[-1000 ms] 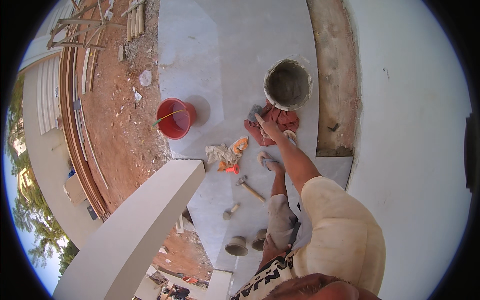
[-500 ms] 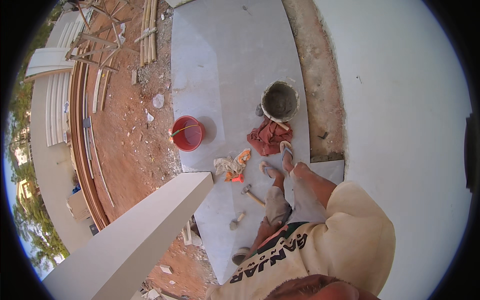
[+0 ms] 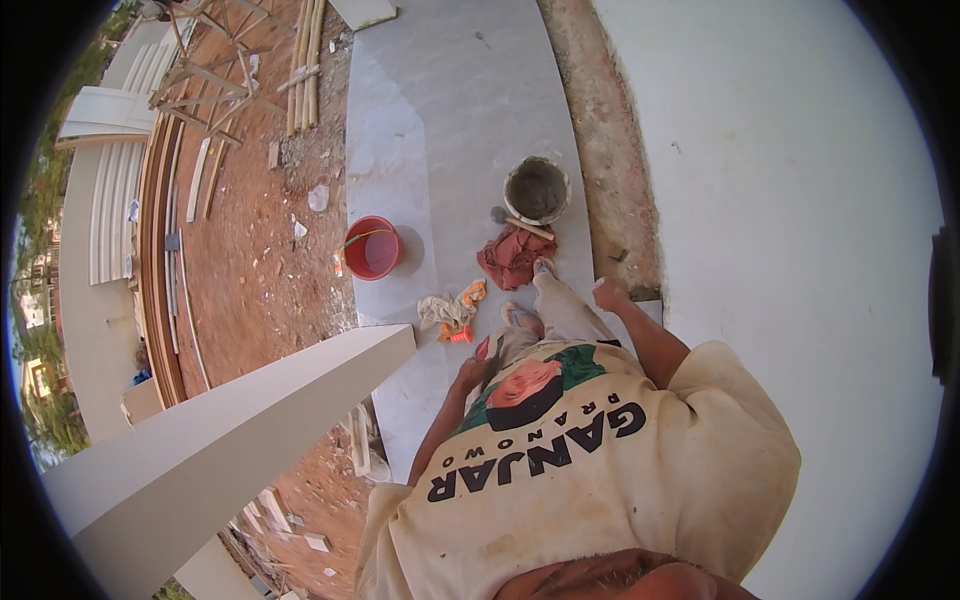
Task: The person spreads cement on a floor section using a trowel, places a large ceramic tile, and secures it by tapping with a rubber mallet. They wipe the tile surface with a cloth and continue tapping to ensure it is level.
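My left hand (image 3: 470,374) is closed beside my left thigh, with a small red object (image 3: 482,349) showing at its fingers; its kind is unclear. My right hand (image 3: 609,294) is curled into a fist near my right knee, and whatever may be inside is hidden. Past my sandalled feet lies a crumpled dark red cloth (image 3: 510,262). A mallet with a wooden handle (image 3: 530,229) rests between it and a mortar-caked bucket (image 3: 538,190). Nearer my left hand are a beige and orange cloth bundle (image 3: 447,308) and a small orange-red item (image 3: 461,335).
A red bucket (image 3: 372,248) stands at the slab's left edge, with a yellow-green strip across it. A white beam (image 3: 250,400) juts in from the lower left. At right rises a pale wall (image 3: 760,230). Bamboo poles (image 3: 305,70) and timber (image 3: 158,270) lie on red soil.
My left hand has moved forward from my thigh and now shows a red object. My right fist has come into view. I have straightened up, and the hammers beside my feet are hidden.
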